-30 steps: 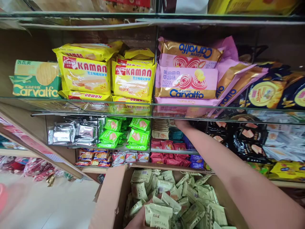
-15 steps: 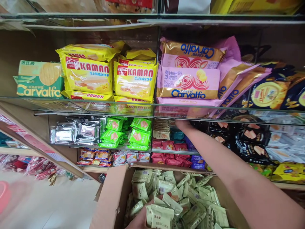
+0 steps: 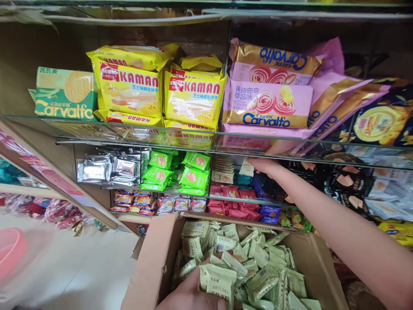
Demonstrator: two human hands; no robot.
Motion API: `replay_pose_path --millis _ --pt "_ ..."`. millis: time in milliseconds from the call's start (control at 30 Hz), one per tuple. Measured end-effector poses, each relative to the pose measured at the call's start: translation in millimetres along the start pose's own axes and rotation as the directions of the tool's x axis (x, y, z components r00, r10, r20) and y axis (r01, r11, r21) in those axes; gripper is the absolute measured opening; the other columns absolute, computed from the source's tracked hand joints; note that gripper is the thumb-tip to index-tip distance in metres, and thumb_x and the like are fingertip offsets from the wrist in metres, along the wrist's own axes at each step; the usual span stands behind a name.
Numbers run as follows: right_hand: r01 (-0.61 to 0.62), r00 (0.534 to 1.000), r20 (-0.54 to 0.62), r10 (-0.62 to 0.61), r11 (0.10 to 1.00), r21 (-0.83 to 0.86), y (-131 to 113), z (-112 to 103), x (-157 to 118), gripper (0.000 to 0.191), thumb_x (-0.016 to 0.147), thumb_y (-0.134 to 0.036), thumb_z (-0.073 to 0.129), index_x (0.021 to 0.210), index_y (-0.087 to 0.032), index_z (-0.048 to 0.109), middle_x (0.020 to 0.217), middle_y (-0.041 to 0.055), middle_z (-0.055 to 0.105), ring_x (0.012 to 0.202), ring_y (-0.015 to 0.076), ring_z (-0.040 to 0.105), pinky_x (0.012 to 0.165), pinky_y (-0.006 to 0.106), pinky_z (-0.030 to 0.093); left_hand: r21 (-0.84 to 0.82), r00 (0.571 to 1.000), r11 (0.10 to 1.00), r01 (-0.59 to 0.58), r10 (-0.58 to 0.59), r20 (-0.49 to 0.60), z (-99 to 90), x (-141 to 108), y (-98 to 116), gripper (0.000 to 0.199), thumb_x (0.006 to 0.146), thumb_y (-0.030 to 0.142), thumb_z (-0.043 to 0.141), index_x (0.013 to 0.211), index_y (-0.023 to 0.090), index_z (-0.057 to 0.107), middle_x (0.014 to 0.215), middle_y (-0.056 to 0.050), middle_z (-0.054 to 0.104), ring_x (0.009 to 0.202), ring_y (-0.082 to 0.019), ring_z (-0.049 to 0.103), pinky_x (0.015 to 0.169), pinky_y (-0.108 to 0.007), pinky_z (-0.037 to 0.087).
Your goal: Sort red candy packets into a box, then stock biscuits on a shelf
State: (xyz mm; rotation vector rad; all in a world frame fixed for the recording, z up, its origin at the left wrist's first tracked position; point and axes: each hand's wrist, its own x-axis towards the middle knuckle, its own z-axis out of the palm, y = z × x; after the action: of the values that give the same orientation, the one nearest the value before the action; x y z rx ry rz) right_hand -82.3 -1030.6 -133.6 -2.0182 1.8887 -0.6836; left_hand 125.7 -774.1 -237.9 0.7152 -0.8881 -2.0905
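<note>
Low in the view, my left hand (image 3: 189,290) is closed around pale green dry cake packets (image 3: 217,280), holding them above the box. My right hand (image 3: 266,165) reaches into the shelf under the pink cookie packs and pinches one pale dry cake packet (image 3: 247,168). Just left of it stands a row of similar upright packets (image 3: 222,164). The cardboard box (image 3: 150,265) below has its flaps open and is heaped with loose dry cake packets (image 3: 263,282).
A glass shelf edge (image 3: 193,144) runs above my right hand. Yellow wafer packs (image 3: 135,92) and pink cookie packs (image 3: 269,101) stand on that shelf. Green packets (image 3: 193,174) and red packets (image 3: 240,209) fill nearby compartments. A pink basin (image 3: 11,252) is on the floor at left.
My right hand has drawn slightly outward and right, and a packet now shows in its fingers. The left hand still holds its packets. The view has shifted a little.
</note>
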Motion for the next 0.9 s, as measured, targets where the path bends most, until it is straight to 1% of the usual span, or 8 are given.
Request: replay_pose_path --millis 133,267,367,467,567,633,733,900 --pt "-0.083 0.995 0.089 0.053 0.922 0.378 0.0 -9.0 -57.6 0.018 0.077 -0.022 0.046 0.094 -0.018 0.045 0.081 0.0067 0.066 0.063 0.0154 0.063 0.055 0.028 0.053 0.068 0.998 0.998 0.003 -0.007 0.056 -2.9 0.7 4.1 0.086 0.056 0.024 0.072 0.130 0.019 0.027 0.106 -0.010 0.058 0.105 -0.029 0.049 0.085 -0.037 0.036" --pt "-0.304 0.941 0.339 0.010 0.469 0.829 -6.1 -6.1 -119.0 0.024 0.065 -0.018 0.062 0.081 -0.021 0.045 0.076 0.0016 0.065 0.063 0.0129 0.062 0.055 0.024 0.052 0.063 0.996 0.997 -0.044 0.038 0.084 7.7 3.1 18.4 0.087 0.057 0.029 0.071 0.131 0.019 0.025 0.105 -0.011 0.058 0.095 -0.028 0.055 0.081 -0.037 0.038" --pt "-0.368 0.906 0.419 -0.058 0.382 0.848 -13.1 1.6 -152.4 0.024 0.063 -0.023 0.066 0.076 -0.021 0.047 0.078 0.0012 0.064 0.068 0.0133 0.061 0.059 0.025 0.052 0.054 0.986 0.992 -0.114 0.106 0.127 20.3 6.0 33.2 0.089 0.056 0.030 0.072 0.130 0.020 0.025 0.111 -0.011 0.054 0.098 -0.029 0.053 0.083 -0.039 0.037" --pt "-0.287 0.915 0.381 -0.129 0.453 0.844 -15.2 7.7 -170.1 0.029 0.066 -0.027 0.064 0.090 -0.022 0.048 0.085 0.0024 0.064 0.075 0.0156 0.061 0.065 0.030 0.051 0.076 0.983 0.984 -0.162 0.154 0.103 25.2 7.4 39.8 0.087 0.055 0.030 0.072 0.129 0.021 0.027 0.113 -0.011 0.052 0.100 -0.030 0.051 0.083 -0.041 0.037" --pt "-0.008 0.928 0.260 -0.266 0.684 0.729 -11.8 5.5 -175.6 0.047 0.071 -0.029 0.059 0.115 -0.028 0.041 0.100 0.0035 0.062 0.088 0.0186 0.058 0.078 0.036 0.046 0.157 0.980 0.967 -0.199 0.191 0.062 22.0 6.1 39.2 0.077 0.058 0.027 0.071 0.125 0.019 0.035 0.107 -0.010 0.055 0.099 -0.028 0.051 0.084 -0.041 0.037" --pt "0.202 0.893 0.245 -0.379 0.821 0.535 -9.7 -0.9 -174.4 0.041 0.073 -0.029 0.055 0.114 -0.031 0.048 0.106 0.0023 0.060 0.097 0.0200 0.055 0.085 0.036 0.041 0.205 0.976 0.955 -0.216 0.207 0.064 19.3 4.8 38.7 0.072 0.059 0.023 0.070 0.123 0.018 0.038 0.105 -0.010 0.056 0.098 -0.027 0.051 0.084 -0.040 0.037" --pt "0.382 0.822 0.334 -0.462 0.881 0.279 -10.8 -14.3 -163.3 0.024 0.075 -0.026 0.051 0.097 -0.030 0.061 0.099 0.0003 0.063 0.095 0.0207 0.055 0.082 0.034 0.041 0.193 0.974 0.955 -0.225 0.218 0.056 16.9 3.2 38.7 0.077 0.059 0.024 0.070 0.126 0.020 0.033 0.111 -0.010 0.053 0.100 -0.027 0.050 0.086 -0.040 0.036" --pt "0.238 0.969 0.126 -0.214 0.945 -0.224 -16.8 -26.6 -104.0 0.023 0.074 -0.019 0.051 0.093 -0.020 0.063 0.093 0.0077 0.065 0.086 0.0245 0.058 0.077 0.033 0.042 0.136 0.987 0.980 -0.145 0.153 -0.055 7.4 1.4 24.8 0.086 0.059 0.028 0.071 0.131 0.021 0.025 0.114 -0.010 0.053 0.103 -0.028 0.049 0.089 -0.040 0.034"
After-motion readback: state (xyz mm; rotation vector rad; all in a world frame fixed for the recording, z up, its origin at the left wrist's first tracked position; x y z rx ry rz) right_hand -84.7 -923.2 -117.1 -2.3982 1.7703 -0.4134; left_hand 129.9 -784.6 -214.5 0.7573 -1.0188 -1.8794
